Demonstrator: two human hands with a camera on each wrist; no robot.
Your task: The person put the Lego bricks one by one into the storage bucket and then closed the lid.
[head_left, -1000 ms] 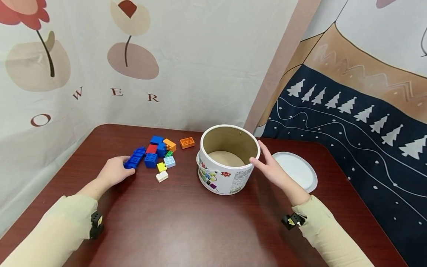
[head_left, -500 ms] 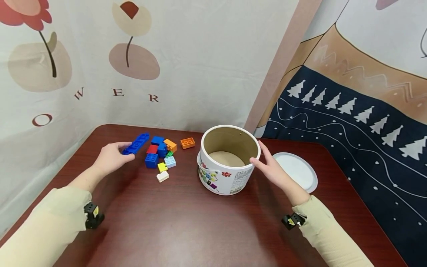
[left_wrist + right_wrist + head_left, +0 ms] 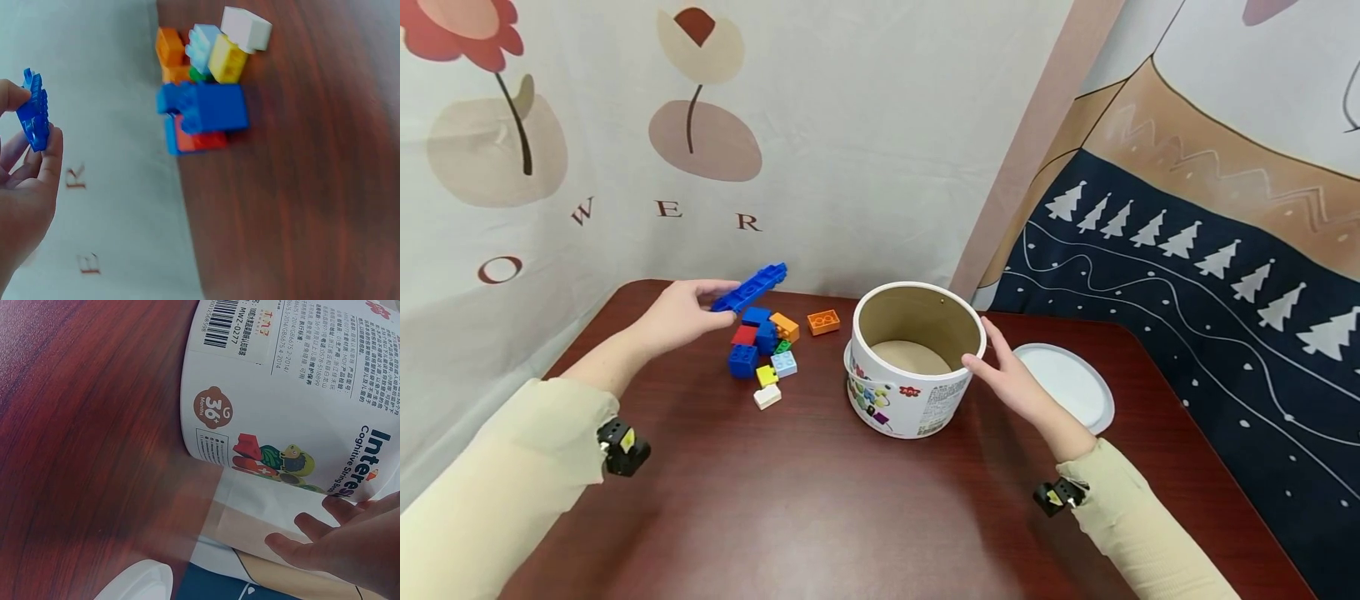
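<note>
In the head view my left hand (image 3: 681, 317) pinches a long blue toy brick base (image 3: 750, 288) between thumb and fingers, raised above the back left of the table. The left wrist view shows the thumb on one face of the blue base (image 3: 34, 112) and fingers on the other. Below it lies a pile of building bricks, with blue (image 3: 743, 361), red (image 3: 744, 335), yellow (image 3: 767, 376), white (image 3: 767, 396) and light blue (image 3: 784, 363) ones. My right hand (image 3: 1018, 383) rests against the side of a round white bucket (image 3: 910, 404), fingers mostly straight.
A round white lid (image 3: 1063, 383) lies on the table right of the bucket. One orange brick (image 3: 823, 322) sits apart from the pile, nearer the bucket. Printed cloth (image 3: 865, 150) hangs behind the dark red table (image 3: 820, 508).
My left hand has lifted the blue base off the table and carried it up and to the right, over the back of the pile. The right hand and bucket have stayed put.
</note>
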